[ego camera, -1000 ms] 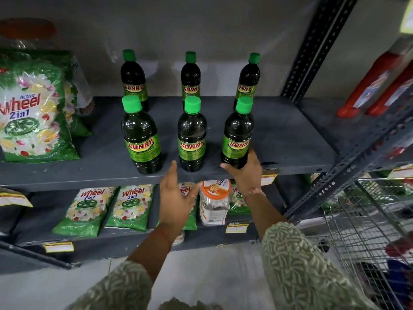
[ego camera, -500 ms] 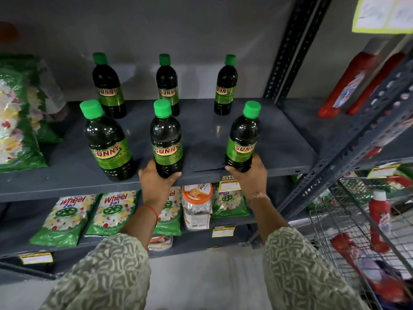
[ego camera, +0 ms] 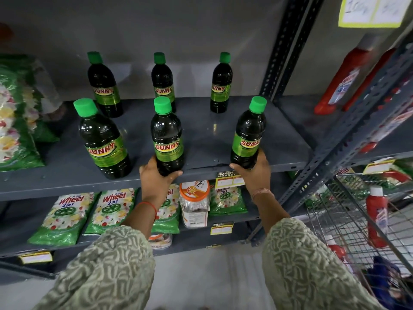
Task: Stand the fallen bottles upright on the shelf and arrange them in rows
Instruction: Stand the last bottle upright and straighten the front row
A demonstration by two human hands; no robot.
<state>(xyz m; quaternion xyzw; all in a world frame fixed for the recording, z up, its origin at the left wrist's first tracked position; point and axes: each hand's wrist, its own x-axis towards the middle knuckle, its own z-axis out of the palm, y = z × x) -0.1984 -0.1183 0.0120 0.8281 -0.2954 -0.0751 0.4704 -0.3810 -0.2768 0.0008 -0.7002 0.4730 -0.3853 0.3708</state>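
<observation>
**Hidden and cut off**

The left hand point(ego camera: 156, 177) covers the middle front bottle's point(ego camera: 168, 139) base; the right hand point(ego camera: 254, 173) covers the right front bottle's point(ego camera: 248, 137). At nine o'clock, the detergent bag point(ego camera: 15, 121) is blurred and cropped. At four o'clock, the wire basket point(ego camera: 348, 220) runs off-frame.

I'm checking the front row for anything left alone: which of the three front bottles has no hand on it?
The front-left bottle. The left hand grips the front-middle bottle, the right hand the front-right bottle.

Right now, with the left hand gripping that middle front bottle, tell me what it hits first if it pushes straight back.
Probably the middle back-row bottle, directly behind the front middle bottle that the left hand grips. Bare shelf lies between; depth is hard to judge.
</observation>
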